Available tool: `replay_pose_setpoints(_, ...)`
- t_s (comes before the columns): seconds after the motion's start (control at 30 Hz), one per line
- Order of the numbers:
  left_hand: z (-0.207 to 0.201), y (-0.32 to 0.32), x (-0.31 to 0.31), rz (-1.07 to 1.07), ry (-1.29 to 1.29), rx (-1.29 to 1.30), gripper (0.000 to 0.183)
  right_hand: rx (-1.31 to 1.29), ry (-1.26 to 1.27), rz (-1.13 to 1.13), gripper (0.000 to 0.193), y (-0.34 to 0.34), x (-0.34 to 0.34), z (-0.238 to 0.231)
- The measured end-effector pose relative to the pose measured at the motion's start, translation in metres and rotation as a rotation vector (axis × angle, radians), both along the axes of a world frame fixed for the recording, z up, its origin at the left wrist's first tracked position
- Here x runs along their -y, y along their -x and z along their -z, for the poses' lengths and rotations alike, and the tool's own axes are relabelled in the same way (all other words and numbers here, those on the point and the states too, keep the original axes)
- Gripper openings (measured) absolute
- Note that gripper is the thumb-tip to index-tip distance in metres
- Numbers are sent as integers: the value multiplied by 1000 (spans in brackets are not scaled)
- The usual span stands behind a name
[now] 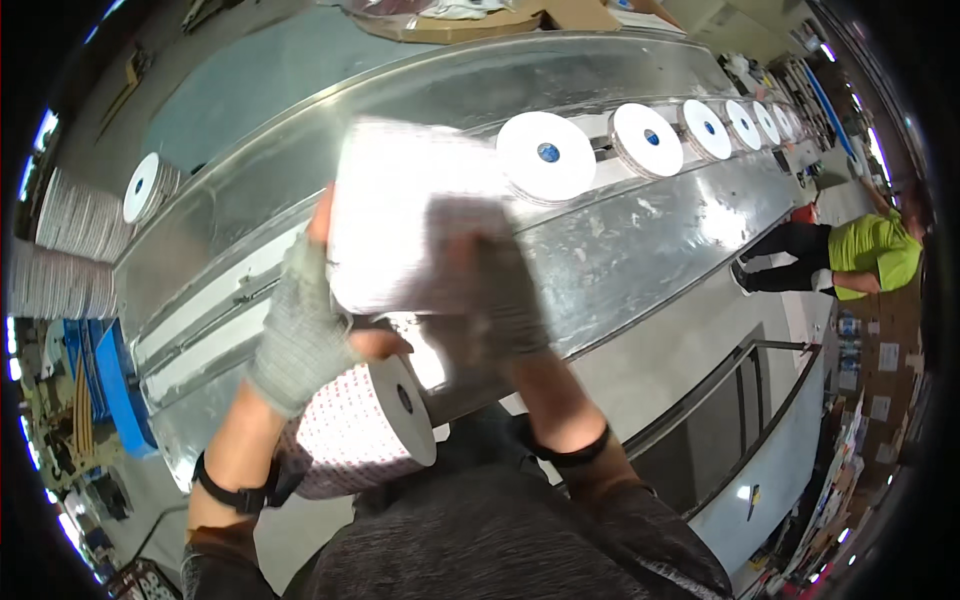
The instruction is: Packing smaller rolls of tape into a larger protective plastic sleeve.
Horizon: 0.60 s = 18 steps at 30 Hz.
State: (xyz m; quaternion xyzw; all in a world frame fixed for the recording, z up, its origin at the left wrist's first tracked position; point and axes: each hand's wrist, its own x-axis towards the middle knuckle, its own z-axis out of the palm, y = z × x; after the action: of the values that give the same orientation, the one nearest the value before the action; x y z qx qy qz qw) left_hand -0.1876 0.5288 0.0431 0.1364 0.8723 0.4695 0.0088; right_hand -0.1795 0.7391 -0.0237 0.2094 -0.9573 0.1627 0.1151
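Note:
A pale block-shaped thing (400,215), smeared by motion, is held up over the metal conveyor table (650,240); its exact kind cannot be made out. My left hand (300,335), in a grey fingerless glove, grips its left side and lower edge, with the thumb stretched below it. On the right side, my gloved right hand (500,290) overlaps the pale thing, but its fingers are too blurred to read. Below my left hand lies a wide roll (345,435) with a small reddish pattern and a white round end, close against my body.
White reels (570,165) with blue centres stand in a row along the conveyor. Stacked reels (75,225) are at the far left, above a blue bin (122,385). A person in a bright yellow-green shirt (870,255) stands at the right, beyond a dark-framed cart (750,440).

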Motion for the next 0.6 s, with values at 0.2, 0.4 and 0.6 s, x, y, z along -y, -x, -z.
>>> replay_pose_setpoints(0.2, 28, 32, 1, 36, -275, -45, 98, 571, 1223, 197, 46, 21, 36, 40)
replay_pose_setpoints(0.4, 43, 37, 69, -416, -663, 296, 71, 346, 644, -30, 70, 30, 18, 36)
replay_pose_setpoints(0.6, 63, 47, 28, -337, -574, 207, 90, 10, 180, 242, 54, 99, -13, 104)
